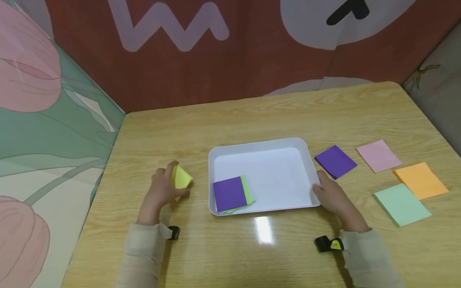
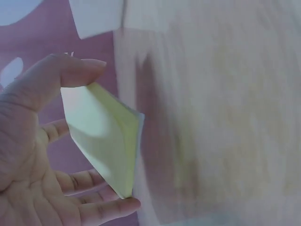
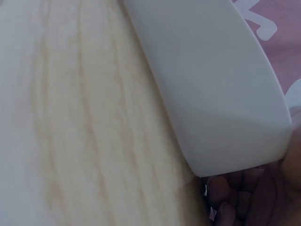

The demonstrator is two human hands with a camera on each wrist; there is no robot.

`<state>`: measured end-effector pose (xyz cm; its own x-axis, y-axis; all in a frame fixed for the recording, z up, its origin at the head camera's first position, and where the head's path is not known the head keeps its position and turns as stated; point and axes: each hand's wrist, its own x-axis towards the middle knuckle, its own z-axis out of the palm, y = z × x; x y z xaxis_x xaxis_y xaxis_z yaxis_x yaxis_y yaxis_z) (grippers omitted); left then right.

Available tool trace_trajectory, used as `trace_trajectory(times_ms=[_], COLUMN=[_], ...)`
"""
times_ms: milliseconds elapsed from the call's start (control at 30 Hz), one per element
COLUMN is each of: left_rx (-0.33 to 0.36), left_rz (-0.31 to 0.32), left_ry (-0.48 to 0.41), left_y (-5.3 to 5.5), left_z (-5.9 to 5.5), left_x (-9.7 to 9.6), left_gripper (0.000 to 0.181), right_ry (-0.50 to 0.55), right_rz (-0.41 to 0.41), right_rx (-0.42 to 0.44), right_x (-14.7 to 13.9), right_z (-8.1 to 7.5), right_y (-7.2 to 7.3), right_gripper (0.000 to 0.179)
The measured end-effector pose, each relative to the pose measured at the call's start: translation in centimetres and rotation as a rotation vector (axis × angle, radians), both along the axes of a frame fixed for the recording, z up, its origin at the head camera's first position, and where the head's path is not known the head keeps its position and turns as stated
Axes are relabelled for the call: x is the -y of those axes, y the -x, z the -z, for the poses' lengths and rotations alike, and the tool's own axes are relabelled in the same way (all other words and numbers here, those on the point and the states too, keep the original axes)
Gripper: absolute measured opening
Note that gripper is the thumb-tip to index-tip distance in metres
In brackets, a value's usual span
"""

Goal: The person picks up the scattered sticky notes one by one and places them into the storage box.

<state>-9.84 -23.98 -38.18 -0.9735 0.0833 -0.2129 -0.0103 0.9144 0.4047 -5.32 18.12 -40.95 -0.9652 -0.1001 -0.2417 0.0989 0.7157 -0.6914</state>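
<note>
Head view: the left hand (image 1: 160, 189) pinched light-looking yellow paper (image 1: 181, 178), best held by edges; the right hand (image 1: 332, 195) gripped a tray (image 1: 277, 176).

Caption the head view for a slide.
Left hand grips a yellow pad; right hand holds a white tray at one end.

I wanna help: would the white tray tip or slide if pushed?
The white tray probably won't tip, being wide and low. It may slide, since the tabletop looks smooth and shiny. Being thin-walled, it's perhaps light.
</note>
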Motion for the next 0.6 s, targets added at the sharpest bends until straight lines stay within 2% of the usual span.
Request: trace_trajectory(times_ms=[300,600], left_rx=[-0.161,-0.203], left_rz=[0.028,0.061], left_ry=[-0.095,-0.1], left_y=[-0.8,-1.0], left_z=[-1.5,-2.1], left_x=[-2.3,-3.7], left_gripper=[0.081,0.082], right_ry=[0.004,-0.002], right_rz=[0.004,0.005], right_rx=[0.01,-0.014], right_x=[0.0,-0.1], right_z=[0.0,0.2], right_y=[-0.1,0.0], right_gripper=[0.023,0.024])
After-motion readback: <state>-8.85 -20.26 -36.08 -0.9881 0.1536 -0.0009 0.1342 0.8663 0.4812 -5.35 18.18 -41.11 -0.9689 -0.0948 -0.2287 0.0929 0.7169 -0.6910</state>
